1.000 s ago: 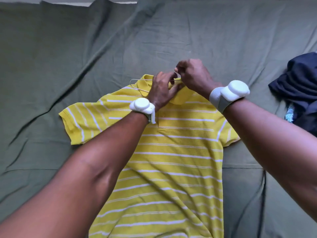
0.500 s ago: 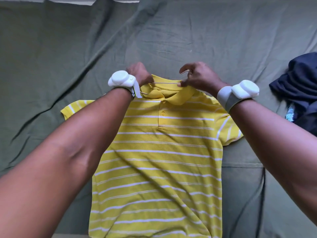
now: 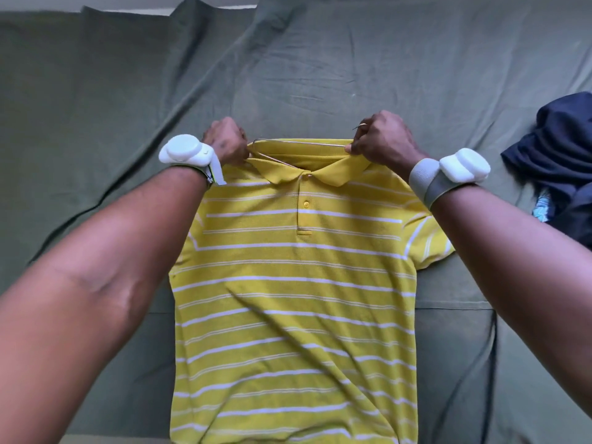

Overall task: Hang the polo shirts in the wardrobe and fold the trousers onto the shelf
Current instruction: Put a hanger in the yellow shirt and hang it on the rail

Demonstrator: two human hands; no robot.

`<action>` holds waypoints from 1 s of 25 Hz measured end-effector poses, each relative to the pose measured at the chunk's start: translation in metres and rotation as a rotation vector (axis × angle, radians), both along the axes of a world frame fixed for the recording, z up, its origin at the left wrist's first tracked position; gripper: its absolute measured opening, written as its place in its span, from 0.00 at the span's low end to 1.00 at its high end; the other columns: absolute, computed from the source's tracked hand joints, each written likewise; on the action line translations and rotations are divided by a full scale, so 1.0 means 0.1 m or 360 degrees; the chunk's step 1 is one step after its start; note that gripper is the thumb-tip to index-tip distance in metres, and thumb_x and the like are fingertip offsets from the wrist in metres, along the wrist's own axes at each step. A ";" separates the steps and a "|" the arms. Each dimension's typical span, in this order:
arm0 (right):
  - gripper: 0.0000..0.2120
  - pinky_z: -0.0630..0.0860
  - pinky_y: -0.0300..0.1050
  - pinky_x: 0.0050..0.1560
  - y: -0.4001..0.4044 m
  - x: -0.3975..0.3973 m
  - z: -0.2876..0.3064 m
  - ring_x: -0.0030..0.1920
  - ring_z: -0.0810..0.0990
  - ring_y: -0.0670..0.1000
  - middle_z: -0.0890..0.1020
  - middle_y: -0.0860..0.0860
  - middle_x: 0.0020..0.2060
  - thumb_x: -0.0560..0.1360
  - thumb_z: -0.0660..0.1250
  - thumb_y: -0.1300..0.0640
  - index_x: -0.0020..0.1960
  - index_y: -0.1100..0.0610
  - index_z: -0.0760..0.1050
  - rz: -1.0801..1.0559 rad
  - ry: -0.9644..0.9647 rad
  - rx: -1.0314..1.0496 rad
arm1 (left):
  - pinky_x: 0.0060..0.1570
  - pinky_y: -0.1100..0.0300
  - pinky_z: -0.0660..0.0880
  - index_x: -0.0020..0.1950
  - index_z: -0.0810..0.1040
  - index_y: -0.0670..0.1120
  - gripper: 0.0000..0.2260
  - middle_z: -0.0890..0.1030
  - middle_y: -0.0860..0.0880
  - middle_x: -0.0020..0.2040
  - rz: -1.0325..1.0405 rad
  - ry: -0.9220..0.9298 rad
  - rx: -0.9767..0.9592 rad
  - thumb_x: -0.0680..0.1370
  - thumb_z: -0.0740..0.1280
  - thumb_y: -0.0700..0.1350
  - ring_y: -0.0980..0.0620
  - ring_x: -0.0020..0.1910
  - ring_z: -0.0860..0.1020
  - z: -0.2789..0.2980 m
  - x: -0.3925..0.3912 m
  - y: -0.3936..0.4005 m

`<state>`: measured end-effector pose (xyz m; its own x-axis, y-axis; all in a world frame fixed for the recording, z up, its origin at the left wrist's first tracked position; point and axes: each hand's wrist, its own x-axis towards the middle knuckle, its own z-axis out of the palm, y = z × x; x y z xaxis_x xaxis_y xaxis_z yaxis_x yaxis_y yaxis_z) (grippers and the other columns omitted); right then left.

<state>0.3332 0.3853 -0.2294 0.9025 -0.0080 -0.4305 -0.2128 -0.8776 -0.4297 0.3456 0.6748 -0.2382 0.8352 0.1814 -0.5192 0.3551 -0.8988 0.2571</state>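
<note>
A wrinkled olive-green sheet (image 3: 352, 68) covers the bed almost from edge to edge, with long diagonal creases running toward its far left corner (the deepest folds lie there). Along the far edge a thin pale strip (image 3: 128, 9) shows beyond the cloth. Light is soft and even.

Polo (image 3: 294, 315): yellow, thin white horizontal stripes, yellow buttons. Sheet (image 3: 352, 65): plain olive green. Far-right clothes (image 3: 563, 149): navy, light-blue patch. Wristbands (image 3: 184, 152): white. Hanger (image 3: 298, 142): silver wire.
</note>
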 end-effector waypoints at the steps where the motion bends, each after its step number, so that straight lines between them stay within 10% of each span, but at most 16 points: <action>1: 0.15 0.75 0.45 0.42 0.00 0.02 0.00 0.44 0.81 0.56 0.83 0.54 0.40 0.64 0.78 0.47 0.42 0.56 0.81 0.0004 0.0013 -0.0013 | 0.41 0.58 0.75 0.41 0.83 0.44 0.06 0.82 0.45 0.34 -0.0021 0.0068 -0.0047 0.67 0.71 0.36 0.47 0.37 0.79 0.01 0.02 0.02; 6: 0.09 0.68 0.41 0.33 0.15 -0.02 0.04 0.39 0.77 0.54 0.79 0.54 0.34 0.66 0.78 0.53 0.37 0.55 0.79 0.0292 0.0161 0.0065 | 0.26 0.59 0.66 0.32 0.77 0.40 0.04 0.74 0.50 0.21 0.0283 0.0015 -0.0506 0.67 0.69 0.35 0.52 0.21 0.68 0.18 0.18 0.04; 12: 0.17 0.67 0.42 0.36 0.80 0.15 0.14 0.36 0.77 0.54 0.78 0.57 0.34 0.73 0.71 0.45 0.38 0.59 0.80 0.0300 0.0079 0.0093 | 0.30 0.59 0.68 0.37 0.79 0.42 0.03 0.74 0.44 0.33 0.0183 0.0005 -0.0822 0.66 0.67 0.39 0.50 0.32 0.71 0.18 -0.09 -0.17; 16: 0.21 0.70 0.38 0.23 1.12 0.31 0.21 0.18 0.74 0.48 0.78 0.52 0.20 0.76 0.67 0.49 0.29 0.60 0.78 -0.0149 0.0134 0.0523 | 0.38 0.59 0.69 0.39 0.78 0.49 0.04 0.77 0.51 0.37 0.0215 -0.0150 -0.0972 0.66 0.67 0.46 0.54 0.37 0.72 0.15 -0.23 -0.04; 20: 0.11 0.73 0.41 0.25 1.05 0.13 0.32 0.26 0.79 0.54 0.80 0.57 0.29 0.75 0.69 0.57 0.37 0.62 0.77 -0.0464 0.0010 0.1143 | 0.41 0.59 0.70 0.46 0.80 0.48 0.08 0.80 0.51 0.40 0.0127 -0.0396 -0.0683 0.68 0.66 0.41 0.53 0.39 0.74 0.17 -0.41 0.12; 25: 0.24 0.74 0.46 0.54 0.37 -0.18 0.36 0.52 0.79 0.51 0.81 0.52 0.53 0.69 0.75 0.44 0.59 0.57 0.77 0.0045 0.0182 0.0563 | 0.47 0.58 0.69 0.49 0.76 0.44 0.09 0.80 0.46 0.48 0.0161 -0.0776 -0.0517 0.71 0.62 0.35 0.47 0.49 0.76 0.21 -0.77 0.08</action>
<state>0.3148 0.4222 -0.1930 0.8461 0.1834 -0.5005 -0.2551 -0.6852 -0.6822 0.2690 0.6831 -0.2169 0.9781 0.1683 -0.1223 0.2065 -0.7145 0.6684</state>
